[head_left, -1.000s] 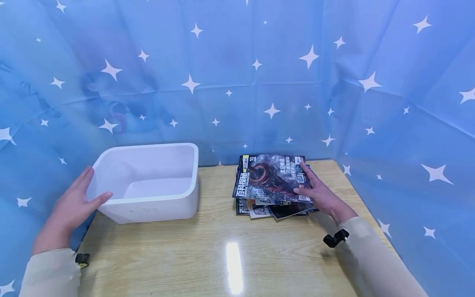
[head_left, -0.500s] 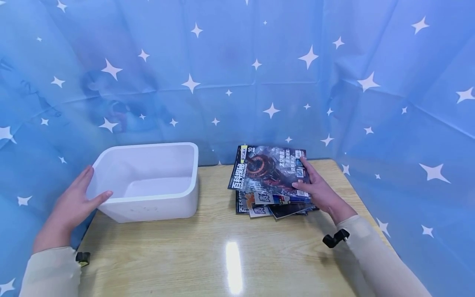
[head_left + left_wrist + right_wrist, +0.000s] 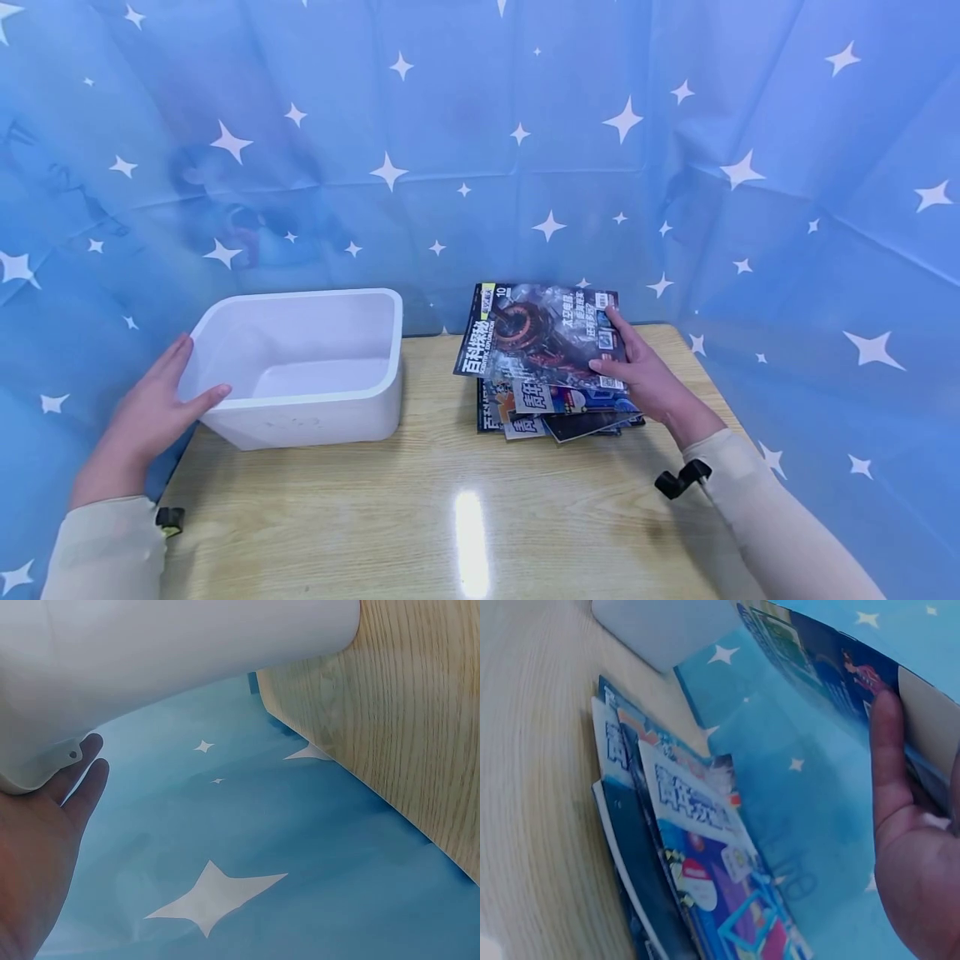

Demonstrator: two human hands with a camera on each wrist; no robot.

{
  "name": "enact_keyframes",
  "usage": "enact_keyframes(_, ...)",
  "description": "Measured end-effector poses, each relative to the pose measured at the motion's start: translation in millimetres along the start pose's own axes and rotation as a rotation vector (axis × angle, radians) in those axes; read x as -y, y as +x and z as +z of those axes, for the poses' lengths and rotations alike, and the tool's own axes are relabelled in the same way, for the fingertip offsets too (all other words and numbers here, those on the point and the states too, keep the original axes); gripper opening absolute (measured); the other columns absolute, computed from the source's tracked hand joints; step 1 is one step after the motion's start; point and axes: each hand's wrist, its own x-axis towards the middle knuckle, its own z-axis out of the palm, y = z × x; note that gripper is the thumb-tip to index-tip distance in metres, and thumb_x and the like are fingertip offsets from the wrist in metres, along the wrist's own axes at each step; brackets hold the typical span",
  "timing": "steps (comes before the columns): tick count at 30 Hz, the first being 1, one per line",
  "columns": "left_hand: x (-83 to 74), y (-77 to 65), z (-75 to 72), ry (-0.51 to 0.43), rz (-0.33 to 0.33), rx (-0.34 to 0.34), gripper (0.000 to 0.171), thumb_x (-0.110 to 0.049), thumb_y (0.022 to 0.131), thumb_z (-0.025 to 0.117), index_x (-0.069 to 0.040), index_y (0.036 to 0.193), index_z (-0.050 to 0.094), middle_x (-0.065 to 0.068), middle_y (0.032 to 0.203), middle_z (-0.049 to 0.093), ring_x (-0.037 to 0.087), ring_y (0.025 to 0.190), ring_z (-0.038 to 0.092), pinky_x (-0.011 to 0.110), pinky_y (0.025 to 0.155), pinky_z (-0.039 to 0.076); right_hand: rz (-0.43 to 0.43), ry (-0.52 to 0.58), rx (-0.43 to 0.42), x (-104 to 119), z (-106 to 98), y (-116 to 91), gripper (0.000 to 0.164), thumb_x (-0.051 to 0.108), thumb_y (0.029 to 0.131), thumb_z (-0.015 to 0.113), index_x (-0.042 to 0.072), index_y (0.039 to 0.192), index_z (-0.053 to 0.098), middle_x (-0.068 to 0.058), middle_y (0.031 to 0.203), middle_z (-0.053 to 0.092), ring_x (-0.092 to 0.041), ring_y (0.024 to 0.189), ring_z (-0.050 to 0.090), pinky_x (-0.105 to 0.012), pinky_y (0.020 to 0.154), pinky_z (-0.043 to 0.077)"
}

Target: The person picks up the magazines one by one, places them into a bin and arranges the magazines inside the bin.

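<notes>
My right hand pinches the right side of a dark magazine with a red ring-shaped machine on its cover, thumb on top and fingers beneath. In the right wrist view this magazine is raised above a loose pile of magazines, with a gap between. Across the table, my left hand grips the left end of a white plastic bin, thumb over the near rim. The left wrist view shows fingers of that hand at the underside of the bin. Nothing shows inside the bin.
The wooden table carries both the bin and the pile, its left edge lying under the bin. Behind hangs a blue curtain with white stars, which also runs down both sides. Black straps with small mounts sit on both wrists.
The right hand has lifted the dark magazine off the pile, its left side rising and shifting slightly left. More of the magazines beneath show. The left hand and bin stay in place.
</notes>
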Motion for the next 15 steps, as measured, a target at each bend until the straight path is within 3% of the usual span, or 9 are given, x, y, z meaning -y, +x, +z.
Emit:
enact_keyframes(2,-0.1,0.1,-0.4,-0.002,0.003,0.000,0.110,-0.057,0.107,0.067,-0.005,0.176,-0.002,0.025,0.183,-0.006,0.060,0.164,0.003,0.090,0.117,0.016,-0.011,0.024,-0.001,4,3,0,0.104,0.002,0.109,0.067,0.041,0.179,0.000,-0.004,0.185,-0.018,-0.037,0.168,0.015,-0.019,0.108,0.052)
enact_keyframes(5,0.3,0.3,-0.7,-0.002,0.012,-0.003,0.110,-0.056,0.107,0.067,-0.004,0.176,-0.001,0.024,0.183,-0.005,0.061,0.164,0.003,0.090,0.117,0.016,-0.013,0.049,-0.005,11,6,0,0.104,-0.001,0.109,0.066,0.039,0.179,-0.001,-0.007,0.186,-0.014,-0.036,0.162,0.027,-0.020,0.106,0.054)
enact_keyframes(15,0.4,0.0,-0.6,0.016,0.016,-0.002,0.107,-0.054,0.108,0.065,-0.002,0.176,0.000,0.025,0.183,-0.005,0.063,0.162,0.006,0.091,0.114,0.018,-0.037,0.088,-0.014,24,13,3,0.103,-0.003,0.109,0.065,0.035,0.180,0.000,-0.013,0.186,-0.001,-0.023,0.150,0.045,-0.022,0.109,0.054)
